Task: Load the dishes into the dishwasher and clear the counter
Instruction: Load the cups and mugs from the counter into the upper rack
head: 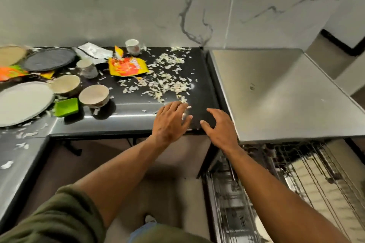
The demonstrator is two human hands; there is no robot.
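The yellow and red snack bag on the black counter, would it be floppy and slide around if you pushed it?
Probably yes. The snack bag lies flat and crinkled with its top torn open, so it likely bends and feels very light. Its shiny wrapper on the glossy counter would probably slide easily. Being open, it might spill leftover crumbs among the scattered shreds.

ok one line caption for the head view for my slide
Both open hands, left hand and right hand, reach over the scrap-strewn black counter beside the open dishwasher rack.
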